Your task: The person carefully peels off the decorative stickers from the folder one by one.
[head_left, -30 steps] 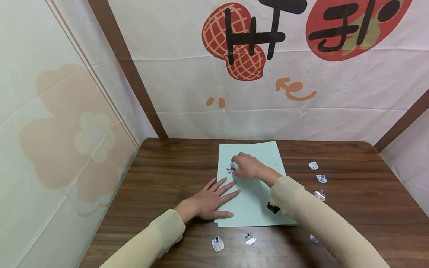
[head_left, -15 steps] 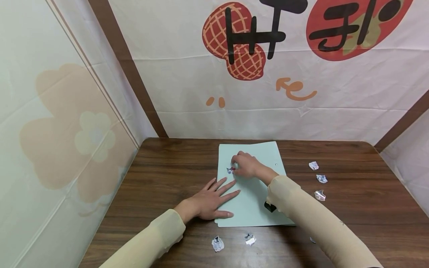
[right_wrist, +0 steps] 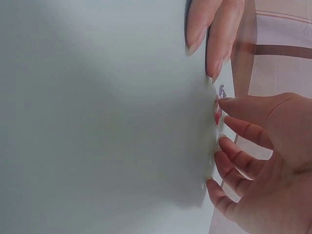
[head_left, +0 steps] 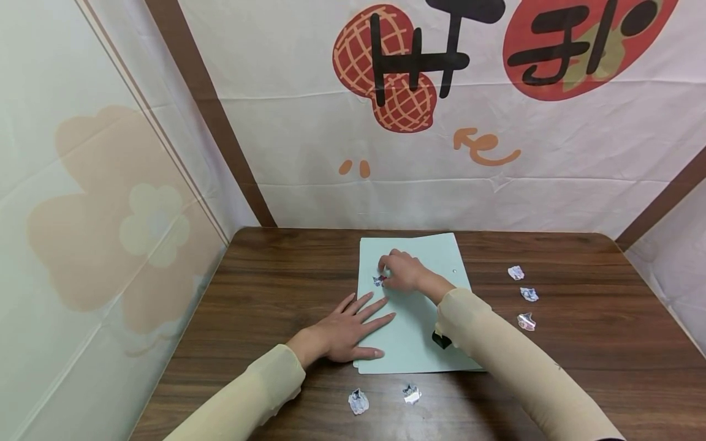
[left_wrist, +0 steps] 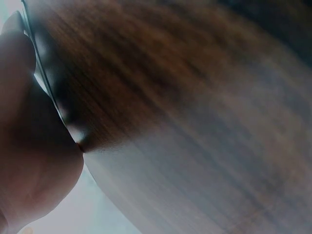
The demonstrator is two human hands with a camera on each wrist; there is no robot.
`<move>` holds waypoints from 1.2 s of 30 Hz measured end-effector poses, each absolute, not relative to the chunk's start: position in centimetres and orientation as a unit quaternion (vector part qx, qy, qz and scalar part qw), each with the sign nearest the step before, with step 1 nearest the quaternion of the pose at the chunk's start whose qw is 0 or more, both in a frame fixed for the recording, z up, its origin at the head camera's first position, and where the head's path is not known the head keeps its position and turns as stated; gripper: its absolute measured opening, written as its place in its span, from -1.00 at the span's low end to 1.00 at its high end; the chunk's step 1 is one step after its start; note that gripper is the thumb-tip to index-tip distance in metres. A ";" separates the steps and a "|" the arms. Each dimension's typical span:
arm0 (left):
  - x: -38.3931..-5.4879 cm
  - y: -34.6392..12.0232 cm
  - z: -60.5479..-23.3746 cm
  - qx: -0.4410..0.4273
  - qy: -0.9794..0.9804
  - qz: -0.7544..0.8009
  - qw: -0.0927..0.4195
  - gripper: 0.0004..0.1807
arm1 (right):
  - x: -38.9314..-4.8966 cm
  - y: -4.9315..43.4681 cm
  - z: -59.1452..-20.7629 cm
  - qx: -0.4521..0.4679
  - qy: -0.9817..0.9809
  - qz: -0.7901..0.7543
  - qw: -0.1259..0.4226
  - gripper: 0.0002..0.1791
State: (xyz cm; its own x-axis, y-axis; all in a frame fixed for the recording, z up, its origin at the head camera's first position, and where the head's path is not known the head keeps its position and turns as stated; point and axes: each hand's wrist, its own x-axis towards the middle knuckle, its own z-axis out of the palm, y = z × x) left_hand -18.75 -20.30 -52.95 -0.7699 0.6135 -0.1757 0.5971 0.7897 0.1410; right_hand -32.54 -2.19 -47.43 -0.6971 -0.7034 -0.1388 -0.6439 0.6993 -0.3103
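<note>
My left hand (head_left: pixel 347 334) lies flat with fingers spread over the left edge of a pale green paper (head_left: pixel 410 343), partly on the wood. In the left wrist view part of that hand (left_wrist: pixel 34 146) shows blurred at the paper's edge. Higher on the paper, my right hand (head_left: pixel 405 272) bends over a small red sticker (right_wrist: pixel 217 114). Its thumb and index fingertips pinch the sticker close against the sheet, the other fingers curled. Just left of it shows a purple-blue sticker (head_left: pixel 377 281), partly covered. The right hand (right_wrist: pixel 273 156) hides most of the red one in the head view.
Crumpled shiny sticker scraps lie right of the paper: a top one (head_left: pixel 516 272), a middle one (head_left: pixel 529 294) and a lower one (head_left: pixel 526 321). Two more, a left scrap (head_left: pixel 358 402) and a right scrap (head_left: pixel 411 394), lie in front. A printed curtain (head_left: pixel 309 122) hangs behind the table.
My right hand and sleeve have shifted slightly left, covering more of the red sticker. The left hand has stayed in place.
</note>
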 end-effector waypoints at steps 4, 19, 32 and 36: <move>-18.7 -20.3 -52.9 0.322 0.940 0.039 0.109 -0.17 | -32.6 -2.3 -47.4 -0.368 0.913 -0.119 0.129 -0.69; -18.4 -20.0 -52.0 0.319 0.940 0.028 0.116 -0.17 | -32.6 -2.0 -47.4 -0.370 0.911 -0.132 0.130 -0.79; -18.4 -20.1 -52.1 0.317 0.941 0.031 0.116 -0.16 | -32.7 -2.2 -47.4 -0.357 0.913 -0.136 0.143 -0.85; -18.4 -20.1 -52.1 0.319 0.940 0.032 0.114 -0.16 | -32.9 -2.4 -47.5 -0.350 0.916 -0.131 0.149 -0.83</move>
